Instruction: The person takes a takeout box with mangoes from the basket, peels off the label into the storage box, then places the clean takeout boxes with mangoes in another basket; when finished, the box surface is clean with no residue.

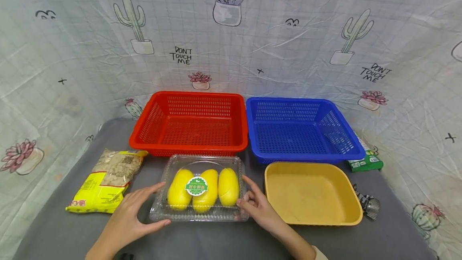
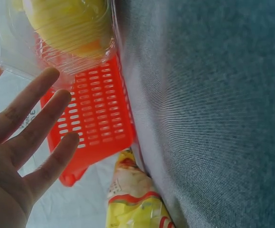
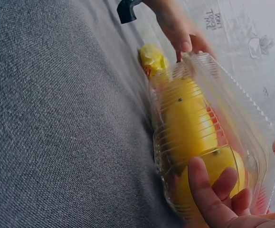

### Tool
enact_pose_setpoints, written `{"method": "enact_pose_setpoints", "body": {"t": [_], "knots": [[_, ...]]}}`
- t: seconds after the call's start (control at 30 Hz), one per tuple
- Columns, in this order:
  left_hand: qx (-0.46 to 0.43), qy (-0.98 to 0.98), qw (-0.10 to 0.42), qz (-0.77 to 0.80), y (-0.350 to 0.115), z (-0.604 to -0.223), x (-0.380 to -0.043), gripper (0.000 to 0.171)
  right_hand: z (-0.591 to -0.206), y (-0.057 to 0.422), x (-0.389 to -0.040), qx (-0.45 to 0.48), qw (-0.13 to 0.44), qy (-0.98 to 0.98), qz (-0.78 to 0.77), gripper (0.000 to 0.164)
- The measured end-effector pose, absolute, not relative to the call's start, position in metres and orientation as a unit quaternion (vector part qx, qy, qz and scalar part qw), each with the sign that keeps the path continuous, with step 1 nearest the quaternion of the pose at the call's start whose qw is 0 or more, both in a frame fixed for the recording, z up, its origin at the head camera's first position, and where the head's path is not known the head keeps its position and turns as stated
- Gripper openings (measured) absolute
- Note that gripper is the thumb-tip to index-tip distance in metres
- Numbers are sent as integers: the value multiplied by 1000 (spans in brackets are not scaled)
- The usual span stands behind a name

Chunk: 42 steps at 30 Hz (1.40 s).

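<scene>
A clear plastic clamshell box lies on the grey cloth in the head view. Three yellow fruits, mango-like, show through its lid, which bears a round green-and-white label. My left hand is at the box's left side, fingers spread and fairly straight, thumb by the near corner. At the right side, my right hand has its index finger stretched along the edge and its thumb at the near part; the other fingers are bent loosely. The right wrist view shows this thumb in front of the box wall.
Behind the box stand a red basket and a blue basket. A yellow tray is on the right, beside a silvery-black object and a green packet. A yellow bag lies left. Printed cloth hangs behind.
</scene>
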<state>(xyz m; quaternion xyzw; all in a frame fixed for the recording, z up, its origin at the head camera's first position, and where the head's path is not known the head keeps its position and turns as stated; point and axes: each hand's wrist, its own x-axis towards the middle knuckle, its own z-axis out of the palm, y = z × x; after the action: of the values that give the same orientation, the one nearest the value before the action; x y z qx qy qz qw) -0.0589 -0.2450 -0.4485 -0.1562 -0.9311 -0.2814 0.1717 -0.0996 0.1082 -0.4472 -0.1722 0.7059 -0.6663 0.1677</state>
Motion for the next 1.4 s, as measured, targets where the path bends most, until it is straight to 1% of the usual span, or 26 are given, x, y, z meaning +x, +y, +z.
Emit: {"method": "enact_pose_setpoints", "body": {"t": [0.2, 0.43, 0.67, 0.77, 0.97, 1.17, 1.27, 1.4], "knots": [[-148, -937, 158, -273, -247, -454, -64, 95, -449, 105, -101, -157, 163, 733, -641, 73], [-143, -937, 148, -284, -248, -458, -66, 95, -449, 105, -104, -171, 130, 759, -615, 70], [-145, -936, 153, -281, -247, -459, -66, 97, -446, 103, -103, -118, 130, 782, -598, 68], [-143, -937, 151, -281, -246, -458, -67, 97, -447, 102, -103, -110, 123, 784, -599, 68], [-141, -938, 145, -282, -245, -458, -67, 96, -445, 102, -101, -124, 85, 784, -602, 72], [-118, -941, 115, -295, -246, -456, -64, 98, -438, 101, -102, -151, 33, 789, -595, 70], [-112, -940, 121, -298, -247, -454, -64, 101, -432, 101, -103, -178, 16, 789, -587, 69], [-116, -939, 133, -296, -248, -450, -68, 99, -423, 99, -105, -208, 5, 788, -580, 67]]}}
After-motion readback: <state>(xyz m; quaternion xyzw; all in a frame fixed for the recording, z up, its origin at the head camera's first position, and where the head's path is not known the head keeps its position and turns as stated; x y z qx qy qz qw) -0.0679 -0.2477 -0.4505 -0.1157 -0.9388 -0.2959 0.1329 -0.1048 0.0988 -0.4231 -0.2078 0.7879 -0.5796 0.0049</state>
